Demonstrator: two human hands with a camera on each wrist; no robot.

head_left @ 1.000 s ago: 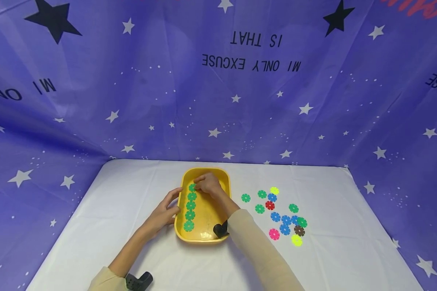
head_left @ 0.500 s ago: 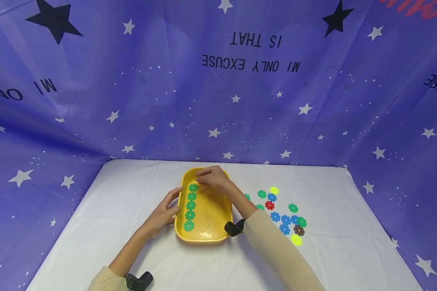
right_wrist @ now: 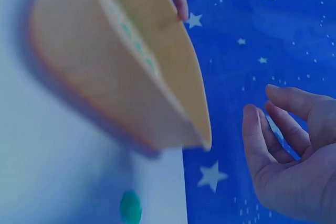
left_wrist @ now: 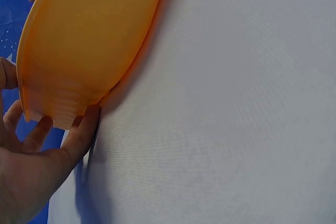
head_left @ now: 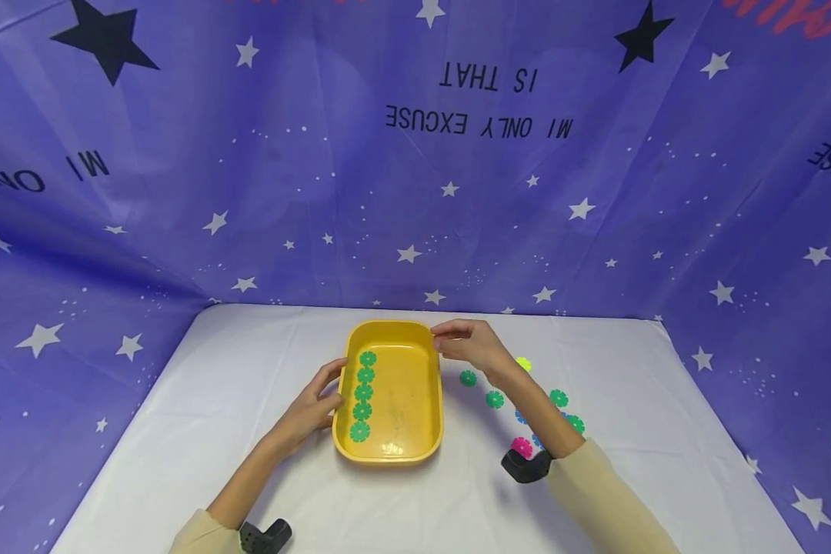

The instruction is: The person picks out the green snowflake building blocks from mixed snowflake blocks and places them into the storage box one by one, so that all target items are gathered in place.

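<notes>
A yellow plastic tray (head_left: 405, 400) stands on the white cloth, with a column of several green notched plastic discs (head_left: 363, 392) lying along its left side. My left hand (head_left: 308, 404) holds the tray's left side, fingers at the rim; the left wrist view shows the fingers and thumb against the outer wall (left_wrist: 79, 56). My right hand (head_left: 474, 344) is outside the tray by its far right corner, fingers loosely bent and nothing between them. In the right wrist view that hand (right_wrist: 294, 150) is apart from the blurred tray (right_wrist: 100, 72).
Right of the tray lie loose discs: green ones (head_left: 468, 378), a pink one (head_left: 522, 447), a yellow one (head_left: 523, 364) and blue ones, partly hidden by the right forearm. A purple star-print curtain (head_left: 415, 192) rises behind and beside the table.
My right hand has left the green disc at the column's far end and moved right, out over the tray's rim. The left hand has stayed at the tray's left side.
</notes>
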